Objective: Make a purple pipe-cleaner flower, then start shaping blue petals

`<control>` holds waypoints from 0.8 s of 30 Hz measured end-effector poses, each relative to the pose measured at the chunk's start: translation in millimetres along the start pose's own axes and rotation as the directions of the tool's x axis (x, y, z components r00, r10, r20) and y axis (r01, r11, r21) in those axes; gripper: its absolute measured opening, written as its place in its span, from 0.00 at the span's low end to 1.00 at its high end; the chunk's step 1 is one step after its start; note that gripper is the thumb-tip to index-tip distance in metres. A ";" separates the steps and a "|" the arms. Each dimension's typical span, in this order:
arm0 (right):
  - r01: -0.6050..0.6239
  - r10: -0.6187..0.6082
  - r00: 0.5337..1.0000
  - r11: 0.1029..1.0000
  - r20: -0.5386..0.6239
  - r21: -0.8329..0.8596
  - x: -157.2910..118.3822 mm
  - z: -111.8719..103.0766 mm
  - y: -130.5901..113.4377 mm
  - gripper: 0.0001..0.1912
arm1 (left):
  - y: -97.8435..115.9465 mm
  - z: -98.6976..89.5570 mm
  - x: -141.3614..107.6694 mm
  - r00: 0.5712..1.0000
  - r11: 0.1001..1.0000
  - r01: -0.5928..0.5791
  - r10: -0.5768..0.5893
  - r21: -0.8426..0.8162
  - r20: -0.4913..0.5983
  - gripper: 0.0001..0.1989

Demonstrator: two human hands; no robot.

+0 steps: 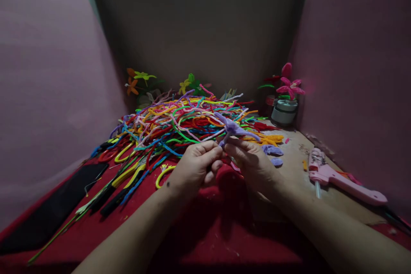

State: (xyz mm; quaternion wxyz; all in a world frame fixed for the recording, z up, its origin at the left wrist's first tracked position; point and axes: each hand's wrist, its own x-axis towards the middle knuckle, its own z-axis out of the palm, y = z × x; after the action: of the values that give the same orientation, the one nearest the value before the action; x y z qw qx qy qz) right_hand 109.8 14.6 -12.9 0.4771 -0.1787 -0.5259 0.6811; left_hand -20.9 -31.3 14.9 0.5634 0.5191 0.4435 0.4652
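Observation:
Both my hands meet above the front of the table, around a purple pipe-cleaner flower (232,127) whose fuzzy petals spread out above the fingers. My left hand (199,162) is closed, its thumb and forefinger pinching the lower end of the flower. My right hand (248,157) is closed as well, fingertips on the flower's base from the other side. Right behind them lies a big heap of coloured pipe cleaners (180,122). Just right of my right hand are loose purple petals (272,150) on a cardboard sheet (293,154). The exact grip at the base is partly hidden by my fingers.
A pink hot glue gun (346,182) rests on the cardboard at right. Yellow-and-black pliers (123,180), yellow-handled scissors (164,175), green stems (72,218) and a black flat object (53,205) lie at left. A potted pink flower (290,87) stands at the back right.

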 end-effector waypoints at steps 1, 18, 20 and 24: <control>-0.015 0.015 1.000 1.000 0.002 -0.002 0.4 -0.7 -0.2 0.08 | 1.8 -1.6 -0.6 0.996 0.991 0.056 -0.047 -0.122 0.072 0.09; 0.068 -0.063 0.994 0.997 -0.088 0.047 3.1 -4.3 6.8 0.04 | -12.3 4.9 0.8 0.861 0.701 -0.336 0.499 0.629 -0.096 0.08; 0.028 -0.027 0.998 0.999 -0.048 0.019 3.3 -5.4 6.6 0.06 | -7.2 5.9 -0.4 0.936 0.859 -0.225 0.321 0.460 -0.142 0.10; -0.019 0.018 0.998 1.000 0.059 0.019 5.0 -5.8 1.4 0.09 | 3.1 3.4 -3.1 1.000 0.998 -0.013 0.013 -0.069 0.004 0.10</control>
State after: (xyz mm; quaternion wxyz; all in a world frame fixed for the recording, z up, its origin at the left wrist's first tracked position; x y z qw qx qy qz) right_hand 111.0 22.0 -15.1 0.4570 -0.1588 -0.5311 0.6956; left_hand -18.3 -34.8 18.2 0.5789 0.5033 0.4226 0.4827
